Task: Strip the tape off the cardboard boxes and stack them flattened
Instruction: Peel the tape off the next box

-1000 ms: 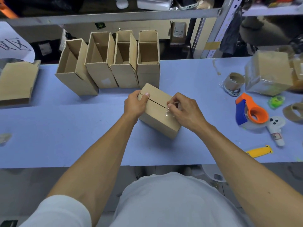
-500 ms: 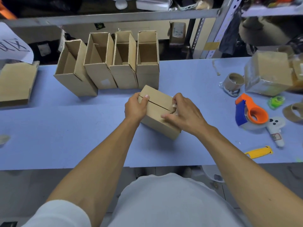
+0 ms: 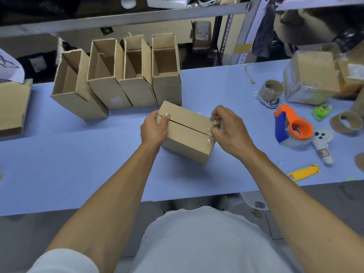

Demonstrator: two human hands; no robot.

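A closed cardboard box (image 3: 187, 133) lies on the blue table (image 3: 59, 164) in front of me, its top seam showing as a dark slit. My left hand (image 3: 154, 129) grips the box's left end, thumb on top. At the box's right end my right hand (image 3: 226, 129) pinches a crumpled strip of clear tape (image 3: 213, 125) that still clings to the box's right corner. Behind the box stand several open empty boxes (image 3: 136, 75) in a row.
A flattened box (image 3: 11, 107) lies at the far left. To the right are an orange and blue tape dispenser (image 3: 293, 127), empty tape cores (image 3: 270, 91), a yellow cutter (image 3: 303, 172), a film-wrapped box (image 3: 311, 81) and a shelf post (image 3: 250, 30) behind.
My right hand has pulled the clear tape off along the seam and moved right, past the box's end, lifting the strip. The left hand keeps its hold.
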